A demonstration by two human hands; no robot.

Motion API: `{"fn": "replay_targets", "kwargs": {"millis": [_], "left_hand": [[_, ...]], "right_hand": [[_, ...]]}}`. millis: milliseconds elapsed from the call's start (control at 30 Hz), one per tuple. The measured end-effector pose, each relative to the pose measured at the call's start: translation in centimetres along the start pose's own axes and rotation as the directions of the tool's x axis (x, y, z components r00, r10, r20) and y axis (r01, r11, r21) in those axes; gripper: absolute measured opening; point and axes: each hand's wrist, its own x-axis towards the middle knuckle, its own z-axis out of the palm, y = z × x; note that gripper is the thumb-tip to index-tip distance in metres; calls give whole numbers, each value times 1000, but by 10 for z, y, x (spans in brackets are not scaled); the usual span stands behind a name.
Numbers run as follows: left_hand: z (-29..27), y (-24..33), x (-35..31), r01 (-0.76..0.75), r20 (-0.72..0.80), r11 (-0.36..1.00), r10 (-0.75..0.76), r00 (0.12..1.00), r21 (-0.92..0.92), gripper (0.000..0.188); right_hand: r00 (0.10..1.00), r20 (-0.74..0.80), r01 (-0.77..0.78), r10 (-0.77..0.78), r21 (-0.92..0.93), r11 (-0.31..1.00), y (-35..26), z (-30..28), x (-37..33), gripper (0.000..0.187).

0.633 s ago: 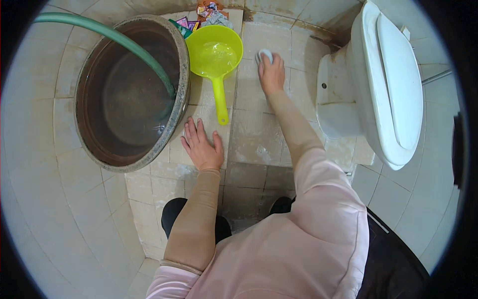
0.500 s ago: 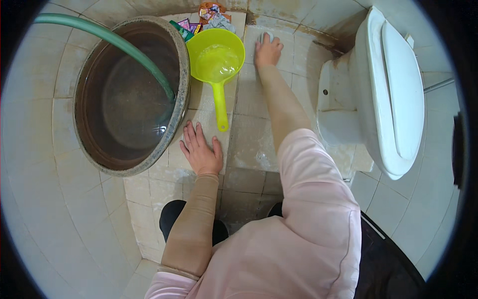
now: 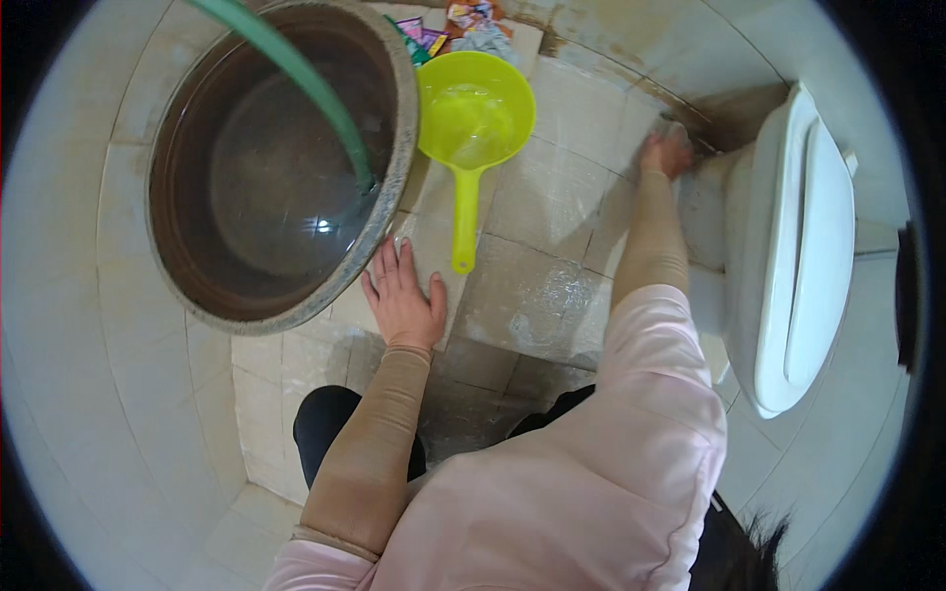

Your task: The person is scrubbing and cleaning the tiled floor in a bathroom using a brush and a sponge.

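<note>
My left hand [image 3: 407, 310] lies flat on the wet tiled ledge [image 3: 493, 340], its fingers spread and holding nothing. It is beside the rim of a big round tub [image 3: 402, 148] of water and just left of the handle of a lime-green water dipper [image 3: 464, 222], which has water in its bowl. My right hand [image 3: 667, 155] reaches far out to the corner between the wall and the base of the toilet [image 3: 705, 202]. Its fingers curl over a small greyish-white wad [image 3: 674, 129], which they partly hide, pressed down on the tiles.
A green hose [image 3: 305, 79] dips into the tub. Colourful sachets [image 3: 424, 37] and crumpled wrappers [image 3: 480, 28] lie behind the dipper. The toilet's white lid [image 3: 810, 256] stands along the right. Brown stains run along the foot of the tiled wall [image 3: 680, 49].
My right hand has moved right and slightly nearer, from the back tiles to beside the toilet base. My left hand stays flat in place. The view has shifted and tilted.
</note>
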Motion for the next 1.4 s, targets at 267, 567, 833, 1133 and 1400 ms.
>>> {"fn": "replay_targets", "kwargs": {"millis": [267, 567, 833, 1133, 1400], "left_hand": [[-1, 1, 0, 3, 4, 1000, -3, 1000, -10, 64], [2, -3, 1, 21, 37, 1000, -21, 999, -10, 65], [0, -2, 1, 13, 21, 1000, -13, 1000, -10, 64], [-1, -1, 1, 0, 4, 1000, 0, 1000, -15, 66], [-2, 1, -3, -27, -50, 999, 25, 998, -30, 62]], "right_hand": [[888, 200, 392, -414, 141, 909, -92, 36, -29, 67], [973, 233, 41, -10, -129, 991, 23, 1, 23, 61], [948, -5, -278, 317, 469, 838, -125, 58, -39, 56], [976, 127, 196, -179, -134, 971, -84, -6, -77, 52], [996, -30, -86, 82, -184, 979, -51, -11, -114, 46]]}}
